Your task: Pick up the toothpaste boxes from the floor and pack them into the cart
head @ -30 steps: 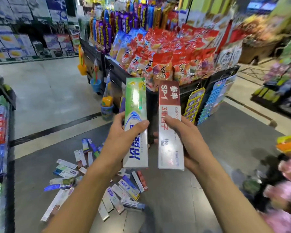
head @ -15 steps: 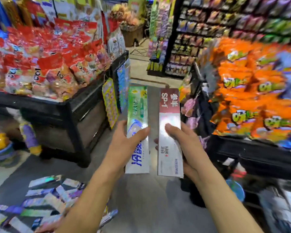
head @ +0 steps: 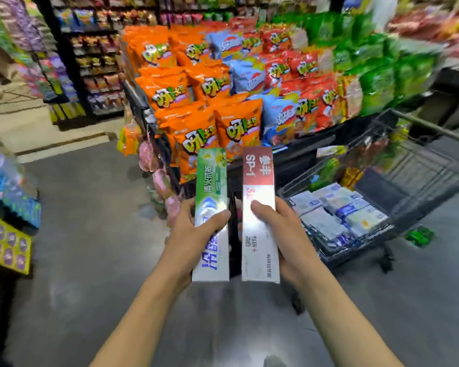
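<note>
Green and white cardboard fills our left hand [head: 194, 231]: a long toothpaste box [head: 212, 213] held upright, the thumb pressed across its printed face and the fingers curled behind it. Our right hand [head: 284, 234] grips a second long box, red at the top and glossy white below [head: 260, 215], in the same manner, thumb on the front and fingers wrapped round the back. We hold the two boxes parallel and just beside each other, apart by a narrow gap, both lifted well clear of the grey floor [head: 90, 234]; carrying one per hand with the long sides upright looks to us like a way of keeping each box square and ready to lay down flat. The black wire shopping cart [head: 398, 197] stands to our right, near the right hand, and inside it pale rectangular boxes [head: 337, 210] already lie flat, side by side in neat rows. We judge that the lift is done and the carry is under way, so the next step would be to swing both boxes rightward over the cart's rim and lower them flat beside those rows. Behind stands a display of orange snack bags [head: 196, 96], much of it blurred.
</note>
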